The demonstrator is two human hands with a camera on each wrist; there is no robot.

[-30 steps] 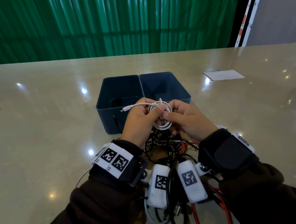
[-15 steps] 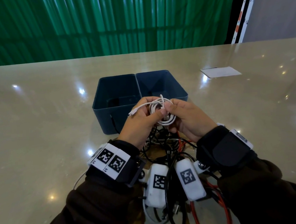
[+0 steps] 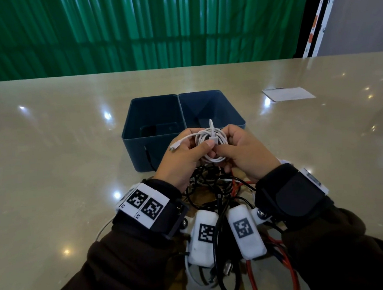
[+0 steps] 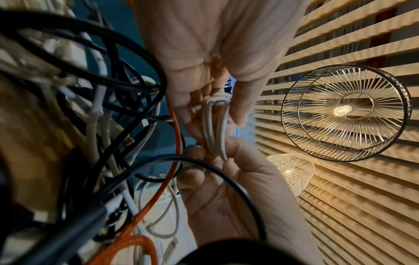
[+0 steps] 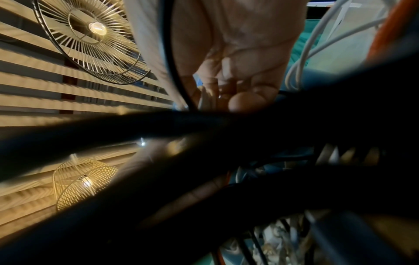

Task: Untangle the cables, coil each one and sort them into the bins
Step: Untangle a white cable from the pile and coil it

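Both hands hold a small coil of white cable [image 3: 211, 140] just above the near wall of the two dark blue bins [image 3: 152, 134]. My left hand [image 3: 184, 155] pinches the coil's left side with thumb and fingers; one plug end sticks out to the left and another stands up from the coil. My right hand [image 3: 242, 149] grips the coil's right side. The left wrist view shows the white loops [image 4: 215, 129] between the fingers of both hands. A tangle of black, white and orange cables [image 3: 217, 203] lies on the table under my wrists.
The bins stand side by side; the left bin holds something dark at its bottom, and a black cable hangs at its front wall. A white sheet of paper [image 3: 288, 94] lies at the back right. The glossy beige table [image 3: 49, 182] stretches to both sides.
The hands keep the white coil between them and have drifted slightly toward the bins. The loose plug end at the left has swung down closer to the left hand.
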